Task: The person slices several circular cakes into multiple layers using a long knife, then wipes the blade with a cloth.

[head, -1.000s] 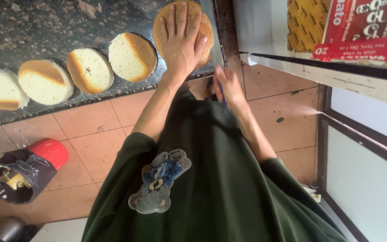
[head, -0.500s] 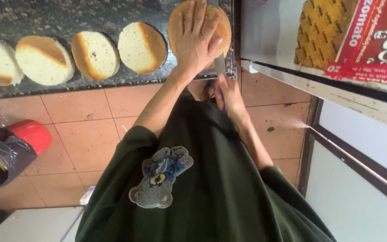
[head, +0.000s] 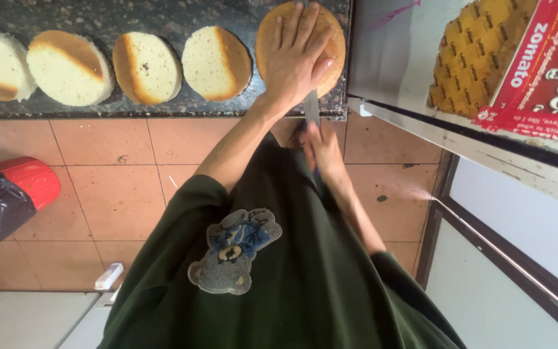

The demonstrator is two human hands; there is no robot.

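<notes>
A round brown-topped sponge cake (head: 334, 42) lies on the dark speckled counter (head: 163, 16) near its right end. My left hand (head: 295, 58) rests flat on top of it, fingers spread. Just below the counter edge, my right hand (head: 323, 152) grips a knife (head: 311, 106). The blade runs in under my left palm at the cake's near side. The handle is hidden in my fist.
Several cut sponge rounds (head: 146, 68) lie in a row to the left on the counter. A red bin with a black bag (head: 8, 194) stands on the floor at left. A red and yellow cardboard box (head: 511, 58) sits on a steel unit (head: 395, 58) at right.
My left hand stays pressed on the cake. My right hand has shifted a little, and the knife blade now shows plainly between it and the cake. The view has drifted.
</notes>
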